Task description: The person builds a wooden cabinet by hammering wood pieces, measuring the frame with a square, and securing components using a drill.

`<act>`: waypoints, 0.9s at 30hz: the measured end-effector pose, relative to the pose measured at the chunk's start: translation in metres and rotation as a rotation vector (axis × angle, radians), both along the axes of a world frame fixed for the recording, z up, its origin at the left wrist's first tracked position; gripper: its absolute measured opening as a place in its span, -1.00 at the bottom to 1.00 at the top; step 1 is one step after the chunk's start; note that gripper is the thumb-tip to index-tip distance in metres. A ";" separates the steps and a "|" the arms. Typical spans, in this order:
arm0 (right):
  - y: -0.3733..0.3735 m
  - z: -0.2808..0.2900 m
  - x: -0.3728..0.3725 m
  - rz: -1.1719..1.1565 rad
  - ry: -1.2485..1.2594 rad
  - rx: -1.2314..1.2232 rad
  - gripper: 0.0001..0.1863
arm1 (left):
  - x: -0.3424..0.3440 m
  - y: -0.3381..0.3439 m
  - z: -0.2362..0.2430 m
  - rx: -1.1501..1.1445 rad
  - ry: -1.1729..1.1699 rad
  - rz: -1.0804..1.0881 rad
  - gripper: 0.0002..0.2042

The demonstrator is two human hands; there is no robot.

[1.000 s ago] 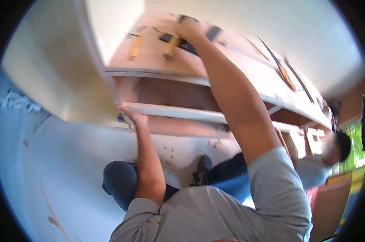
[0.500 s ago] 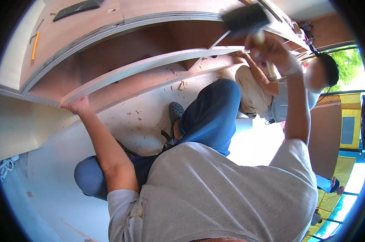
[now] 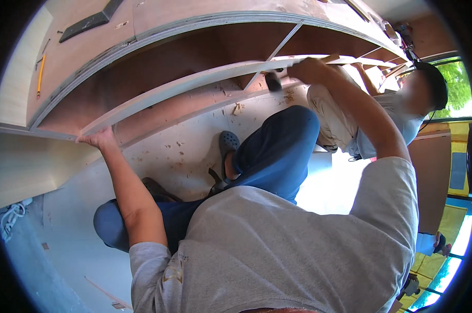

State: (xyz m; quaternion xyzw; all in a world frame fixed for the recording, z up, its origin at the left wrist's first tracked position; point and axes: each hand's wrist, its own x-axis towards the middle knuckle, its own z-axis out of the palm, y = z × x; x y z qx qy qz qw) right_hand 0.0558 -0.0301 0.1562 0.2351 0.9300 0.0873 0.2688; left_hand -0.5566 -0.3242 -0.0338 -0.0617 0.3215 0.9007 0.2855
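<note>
My left hand (image 3: 97, 139) grips the near-left end of a long pale wooden board (image 3: 157, 95), which runs lengthwise across the open front of a wooden cabinet (image 3: 204, 23). My right hand (image 3: 308, 71), at the end of my outstretched right arm, is closed on a mallet. The dark head of the mallet (image 3: 273, 82) is low at the board's front side, beside a thin upright divider (image 3: 285, 40). Its handle is mostly hidden by my hand, and blur leaves unclear whether the head touches the board.
A co-worker in a dark cap (image 3: 435, 86) crouches at the right, close to my right arm. Wood shavings (image 3: 238, 109) litter the pale floor. On the cabinet top lie a yellow pencil (image 3: 40, 75) and a dark angled piece (image 3: 92, 22). A white cable (image 3: 11, 216) lies at far left.
My right hand has swung the mallet down and leftward from above the cabinet edge to the board. My left hand stays at the board's end. The co-worker has shifted slightly right.
</note>
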 end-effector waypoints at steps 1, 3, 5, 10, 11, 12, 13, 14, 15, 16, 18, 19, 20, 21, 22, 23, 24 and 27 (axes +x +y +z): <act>0.006 0.005 -0.009 0.005 -0.041 0.071 -0.79 | -0.003 -0.002 -0.002 0.000 0.003 0.001 0.28; 0.013 -0.008 -0.002 0.019 0.058 0.133 -0.75 | -0.008 -0.004 -0.005 0.051 0.069 -0.046 0.27; -0.002 -0.025 0.003 -0.118 0.130 0.113 -0.71 | 0.003 -0.004 0.003 0.031 0.068 -0.024 0.27; -0.002 -0.018 0.001 -0.045 0.166 0.085 -0.74 | 0.005 -0.006 0.006 0.016 -0.040 0.043 0.20; 0.000 -0.017 -0.002 0.052 0.084 0.062 -0.76 | 0.005 -0.006 0.006 0.023 -0.017 0.029 0.20; 0.002 -0.014 -0.004 0.149 0.001 0.038 -0.77 | 0.007 -0.005 0.006 0.031 0.005 0.015 0.21; 0.006 0.000 -0.008 0.238 -0.027 0.040 -0.79 | 0.005 -0.003 0.004 0.037 0.005 0.011 0.21; 0.024 0.001 -0.004 0.182 -0.062 0.158 -0.82 | 0.004 -0.001 0.001 0.051 0.010 0.001 0.21; 0.027 0.004 -0.001 0.140 -0.027 0.176 -0.83 | 0.004 0.002 -0.001 0.067 0.014 -0.010 0.22; 0.031 0.005 -0.001 0.105 0.016 0.197 -0.84 | -0.009 -0.001 -0.012 0.080 0.020 -0.008 0.22; 0.006 -0.016 -0.002 -0.166 0.095 0.250 -0.83 | -0.030 -0.008 -0.029 -0.014 0.058 0.032 0.07; -0.001 -0.013 0.006 -0.028 0.155 0.123 -0.80 | -0.025 -0.002 -0.027 0.060 0.014 0.095 -0.01; -0.001 -0.018 0.013 -0.038 0.157 0.118 -0.80 | -0.031 -0.005 -0.033 0.060 0.119 0.028 -0.09; -0.008 -0.014 0.007 0.053 0.171 0.108 -0.80 | -0.042 -0.015 -0.038 0.057 0.236 -0.007 -0.18; -0.024 -0.009 0.019 0.053 0.103 0.137 -0.81 | 0.025 0.020 0.000 0.080 0.030 0.029 -0.23; -0.031 0.002 0.000 0.117 0.241 0.137 -0.80 | -0.031 -0.015 -0.026 0.133 0.118 0.046 0.01; -0.037 0.011 0.001 0.095 0.238 0.069 -0.84 | -0.015 0.001 -0.028 0.143 0.022 0.085 0.10; -0.068 0.076 -0.032 0.284 0.395 0.018 -0.80 | -0.009 -0.003 -0.009 0.168 -0.161 0.107 0.16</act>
